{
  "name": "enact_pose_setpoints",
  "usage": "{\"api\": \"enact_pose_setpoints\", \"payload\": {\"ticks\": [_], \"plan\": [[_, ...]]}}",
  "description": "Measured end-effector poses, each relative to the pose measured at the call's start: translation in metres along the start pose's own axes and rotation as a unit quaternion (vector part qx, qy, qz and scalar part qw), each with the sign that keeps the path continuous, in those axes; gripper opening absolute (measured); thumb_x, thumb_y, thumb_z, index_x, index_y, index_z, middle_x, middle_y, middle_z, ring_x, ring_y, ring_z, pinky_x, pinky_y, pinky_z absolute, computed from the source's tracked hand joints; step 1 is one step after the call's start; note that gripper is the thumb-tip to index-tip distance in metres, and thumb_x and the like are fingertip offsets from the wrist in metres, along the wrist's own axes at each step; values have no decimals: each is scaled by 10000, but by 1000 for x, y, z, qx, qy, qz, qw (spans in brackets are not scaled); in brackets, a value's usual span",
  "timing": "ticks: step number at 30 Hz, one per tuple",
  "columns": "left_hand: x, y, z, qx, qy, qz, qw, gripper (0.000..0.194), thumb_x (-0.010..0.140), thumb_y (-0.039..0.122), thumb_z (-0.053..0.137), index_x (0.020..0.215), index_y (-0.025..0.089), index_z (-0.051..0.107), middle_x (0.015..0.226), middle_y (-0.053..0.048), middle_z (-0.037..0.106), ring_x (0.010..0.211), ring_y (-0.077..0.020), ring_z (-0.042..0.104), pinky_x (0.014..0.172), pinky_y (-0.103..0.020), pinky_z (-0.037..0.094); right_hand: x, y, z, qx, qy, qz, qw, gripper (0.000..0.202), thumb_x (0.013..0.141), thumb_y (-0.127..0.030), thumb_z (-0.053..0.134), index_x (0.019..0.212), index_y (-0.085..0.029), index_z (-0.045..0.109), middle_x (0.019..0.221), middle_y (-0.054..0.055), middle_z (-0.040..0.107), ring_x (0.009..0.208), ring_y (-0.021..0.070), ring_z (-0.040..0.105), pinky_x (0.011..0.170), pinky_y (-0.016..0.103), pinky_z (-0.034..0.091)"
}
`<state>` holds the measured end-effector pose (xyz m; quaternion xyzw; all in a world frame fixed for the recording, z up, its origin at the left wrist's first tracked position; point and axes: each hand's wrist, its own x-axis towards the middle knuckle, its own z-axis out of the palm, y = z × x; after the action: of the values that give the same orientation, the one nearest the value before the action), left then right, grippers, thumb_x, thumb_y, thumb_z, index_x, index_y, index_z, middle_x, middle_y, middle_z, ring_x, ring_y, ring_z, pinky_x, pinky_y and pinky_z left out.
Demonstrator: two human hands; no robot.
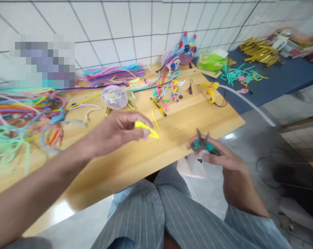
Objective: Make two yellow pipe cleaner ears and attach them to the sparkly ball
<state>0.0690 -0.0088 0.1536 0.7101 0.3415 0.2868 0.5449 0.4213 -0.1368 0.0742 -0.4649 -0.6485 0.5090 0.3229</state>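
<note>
My left hand (122, 129) pinches a bent yellow pipe cleaner (153, 133) above the wooden table (99, 186). Just beyond its fingertips lies a short, straight yellow pipe cleaner piece (155, 119). Off the table's front right edge, my right hand (218, 154) is closed around pliers (203, 141) with green and black handles; their jaws are spread apart and point away from me. Motion blurs both hands a little. Near the left hand, a yellow utility knife (158, 106) rests on the wood.
Bundled pipe cleaners (24, 110) cover the left side. A round clear container (114, 97) stands mid-table. Behind the right hand lies a yellow glue gun (210, 91) with a long white glue stick (247, 103). Finished-looking colourful figures (186, 52) stand by the tiled wall. A blue table (265, 83) adjoins at right.
</note>
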Motion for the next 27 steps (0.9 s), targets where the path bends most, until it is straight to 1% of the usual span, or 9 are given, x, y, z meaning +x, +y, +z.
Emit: {"api": "enact_pose_setpoints", "payload": {"ticks": [1, 4, 7, 9, 13, 16, 19, 23, 27], "plan": [[-16, -17, 6, -13, -31, -19, 999, 205, 871, 310, 853, 960, 126, 844, 787, -52, 794, 637, -131, 699, 579, -215, 568, 16, -7, 8, -98, 14, -6, 995, 370, 964, -408, 737, 1294, -254, 675, 1202, 102, 755, 978, 254, 745, 820, 385, 629], [-51, -67, 11, -33, 42, -49, 997, 256, 893, 377, 850, 987, 142, 813, 757, -37, 759, 645, -125, 672, 589, -212, 535, 63, -20, 34, -309, 26, -100, 945, 399, 931, -276, 683, 1326, -237, 639, 1268, 117, 739, 1097, 279, 740, 863, 391, 628], [-70, -104, 6, -70, 109, -44, 991, 290, 915, 435, 837, 959, 150, 804, 767, -44, 760, 697, -141, 699, 677, -242, 578, 107, -25, 58, -415, -9, -175, 893, 454, 904, -254, 652, 1355, -207, 623, 1325, 154, 733, 1165, 310, 735, 850, 407, 637], [-76, -119, 1, -90, 142, -31, 985, 332, 911, 475, 840, 881, 149, 785, 777, -50, 759, 705, -138, 699, 697, -245, 587, 131, -28, 70, -465, -26, -208, 860, 469, 890, -263, 650, 1354, -197, 632, 1339, 162, 740, 1211, 334, 724, 884, 440, 638], [-78, -133, -11, -130, 194, -28, 972, 442, 845, 567, 887, 872, 146, 756, 763, -45, 756, 677, -140, 693, 675, -248, 589, 169, -30, 83, -543, -40, -241, 804, 465, 881, -276, 651, 1335, -174, 659, 1346, 171, 755, 1247, 356, 712, 910, 462, 628], [-77, -139, -16, -158, 214, -41, 963, 503, 812, 620, 896, 907, 150, 745, 746, -36, 753, 664, -149, 697, 664, -260, 594, 188, -24, 89, -574, -40, -251, 778, 443, 895, -296, 647, 1313, -153, 675, 1320, 177, 767, 1203, 347, 731, 848, 441, 623], [-78, -145, -16, -159, 224, -48, 960, 488, 828, 614, 885, 934, 156, 752, 763, -31, 755, 681, -152, 697, 675, -261, 592, 200, -11, 91, -576, -30, -260, 775, 429, 906, -314, 639, 1302, -153, 679, 1284, 171, 780, 1170, 345, 742, 822, 440, 614], [-82, -153, -16, -132, 229, -50, 963, 396, 906, 538, 841, 984, 155, 779, 795, -30, 755, 708, -143, 683, 697, -251, 573, 204, 2, 89, -569, -22, -252, 782, 408, 912, -332, 641, 1300, -210, 678, 1265, 136, 792, 1139, 336, 740, 805, 419, 585], [-86, -156, -16, -94, 235, -52, 966, 315, 968, 472, 789, 1001, 159, 786, 805, -31, 748, 710, -144, 674, 665, -244, 534, 203, 6, 88, -577, -39, -271, 770, 391, 911, -340, 660, 1268, -184, 697, 1222, 147, 801, 1085, 320, 751, 718, 372, 538]]}}
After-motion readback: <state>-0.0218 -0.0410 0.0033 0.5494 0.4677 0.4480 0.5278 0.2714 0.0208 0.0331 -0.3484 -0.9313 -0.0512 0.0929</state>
